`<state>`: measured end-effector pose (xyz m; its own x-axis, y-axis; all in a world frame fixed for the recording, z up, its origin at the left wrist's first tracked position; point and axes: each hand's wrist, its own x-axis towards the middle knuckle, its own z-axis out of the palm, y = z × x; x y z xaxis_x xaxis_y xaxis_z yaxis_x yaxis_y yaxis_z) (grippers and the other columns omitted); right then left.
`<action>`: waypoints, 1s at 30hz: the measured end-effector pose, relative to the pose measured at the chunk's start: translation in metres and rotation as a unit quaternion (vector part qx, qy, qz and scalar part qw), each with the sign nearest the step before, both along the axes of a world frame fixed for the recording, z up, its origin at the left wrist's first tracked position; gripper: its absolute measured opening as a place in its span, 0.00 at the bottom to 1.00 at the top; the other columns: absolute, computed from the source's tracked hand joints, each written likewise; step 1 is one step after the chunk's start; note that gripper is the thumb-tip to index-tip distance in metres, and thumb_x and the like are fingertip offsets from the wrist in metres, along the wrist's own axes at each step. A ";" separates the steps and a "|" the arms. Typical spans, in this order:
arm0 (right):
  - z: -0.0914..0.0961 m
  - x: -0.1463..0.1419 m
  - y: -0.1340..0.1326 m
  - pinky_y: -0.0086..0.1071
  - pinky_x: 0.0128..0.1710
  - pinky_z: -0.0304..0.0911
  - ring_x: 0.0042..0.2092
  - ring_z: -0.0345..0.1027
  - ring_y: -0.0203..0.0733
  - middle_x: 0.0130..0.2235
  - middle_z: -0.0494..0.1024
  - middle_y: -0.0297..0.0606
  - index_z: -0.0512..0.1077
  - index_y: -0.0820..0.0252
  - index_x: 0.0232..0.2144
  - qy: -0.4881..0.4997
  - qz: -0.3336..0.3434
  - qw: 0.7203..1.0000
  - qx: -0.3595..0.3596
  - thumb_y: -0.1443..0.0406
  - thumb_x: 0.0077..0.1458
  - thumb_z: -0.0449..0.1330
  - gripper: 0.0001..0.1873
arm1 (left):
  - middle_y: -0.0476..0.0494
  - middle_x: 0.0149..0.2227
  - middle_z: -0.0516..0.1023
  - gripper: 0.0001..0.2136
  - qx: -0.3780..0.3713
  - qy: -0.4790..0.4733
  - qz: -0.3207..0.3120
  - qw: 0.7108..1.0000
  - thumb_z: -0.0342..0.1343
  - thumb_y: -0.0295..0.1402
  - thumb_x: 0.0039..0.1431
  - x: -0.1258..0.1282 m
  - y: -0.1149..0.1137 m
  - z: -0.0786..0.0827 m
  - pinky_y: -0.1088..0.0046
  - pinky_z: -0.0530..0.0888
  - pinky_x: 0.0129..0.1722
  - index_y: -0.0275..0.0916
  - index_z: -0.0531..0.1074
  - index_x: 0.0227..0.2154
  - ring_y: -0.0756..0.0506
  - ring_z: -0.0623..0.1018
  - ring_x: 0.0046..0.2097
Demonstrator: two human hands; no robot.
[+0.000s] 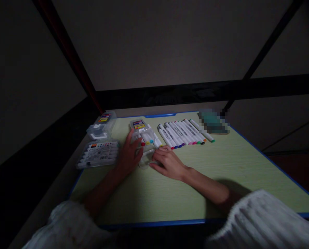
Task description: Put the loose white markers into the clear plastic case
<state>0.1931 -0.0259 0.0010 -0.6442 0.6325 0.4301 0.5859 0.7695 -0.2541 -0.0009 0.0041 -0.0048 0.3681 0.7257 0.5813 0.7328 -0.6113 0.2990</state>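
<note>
A clear plastic marker case [138, 123] with a coloured label lies unfolded between my hands. Its near clear part [144, 162] points towards me. A few white markers [147, 141] with red, yellow and blue ends lie in it. My left hand [128, 152] is at the case's left side, fingers apart, fingertips by the marker ends. My right hand [170, 162] has its fingers curled over the right edge of the near part; its fingertips are partly hidden. Right beside the case, another white marker [156, 140] lies on the table, partly behind my right hand.
A row of several white markers [182, 133] with coloured ends lies right of the case. A blurred green item [212, 121] is at the back right. On the left sit another clear case [102, 124] and a filled marker case [98, 154]. The table [221, 180] has blue edges.
</note>
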 end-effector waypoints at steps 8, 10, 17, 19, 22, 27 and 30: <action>0.004 0.008 0.004 0.35 0.42 0.51 0.36 0.63 0.40 0.29 0.71 0.38 0.67 0.62 0.27 -0.008 0.008 1.000 -0.012 0.60 0.58 0.50 0.13 | 0.47 0.65 0.34 0.19 -0.025 0.016 -0.031 0.999 0.45 0.32 0.60 0.001 -0.003 0.002 0.59 0.59 0.60 0.45 0.56 0.55 0.40 0.53 0.63; 0.006 0.012 0.006 0.34 0.41 0.51 0.36 0.63 0.40 0.29 0.71 0.38 0.67 0.62 0.27 -0.011 0.018 1.000 -0.019 0.60 0.58 0.50 0.13 | 0.45 0.65 0.34 0.19 -0.024 0.019 -0.038 0.999 0.45 0.32 0.61 0.000 -0.002 0.001 0.58 0.58 0.60 0.43 0.56 0.55 0.39 0.51 0.64; 0.011 0.026 0.012 0.34 0.41 0.52 0.35 0.64 0.40 0.28 0.71 0.36 0.67 0.60 0.26 -0.023 0.038 0.998 -0.036 0.61 0.58 0.51 0.12 | 0.39 0.65 0.33 0.24 -0.016 0.043 -0.068 0.997 0.45 0.33 0.61 -0.003 0.000 -0.003 0.53 0.57 0.59 0.43 0.48 0.59 0.38 0.49 0.64; 0.012 0.028 0.013 0.35 0.42 0.52 0.35 0.64 0.40 0.28 0.71 0.36 0.67 0.60 0.26 -0.029 0.042 0.998 -0.039 0.60 0.58 0.51 0.13 | 0.39 0.65 0.33 0.27 -0.016 0.044 -0.076 0.996 0.45 0.34 0.62 -0.003 0.001 -0.004 0.52 0.56 0.59 0.45 0.40 0.61 0.38 0.47 0.64; 0.012 0.031 0.014 0.35 0.42 0.53 0.35 0.65 0.40 0.28 0.71 0.36 0.68 0.61 0.27 -0.035 0.054 0.997 -0.046 0.60 0.58 0.51 0.13 | 0.38 0.65 0.34 0.31 -0.009 0.033 -0.084 0.996 0.46 0.35 0.61 -0.003 0.003 -0.005 0.53 0.55 0.60 0.45 0.34 0.61 0.39 0.46 0.65; 0.016 0.039 0.019 0.36 0.44 0.55 0.41 0.65 0.42 0.35 0.73 0.41 0.69 0.62 0.34 0.001 0.078 0.995 -0.064 0.61 0.57 0.52 0.10 | 0.36 0.64 0.43 0.30 -0.018 -0.030 -0.085 0.996 0.44 0.38 0.61 -0.004 0.003 -0.007 0.54 0.53 0.61 0.40 0.36 0.62 0.37 0.50 0.64; 0.024 0.050 0.025 0.34 0.41 0.57 0.40 0.65 0.41 0.35 0.73 0.41 0.70 0.63 0.33 0.035 0.059 0.995 -0.074 0.66 0.57 0.50 0.09 | 0.36 0.63 0.49 0.28 -0.043 -0.093 -0.062 0.993 0.41 0.40 0.62 -0.003 0.002 -0.006 0.55 0.53 0.61 0.39 0.40 0.61 0.38 0.53 0.63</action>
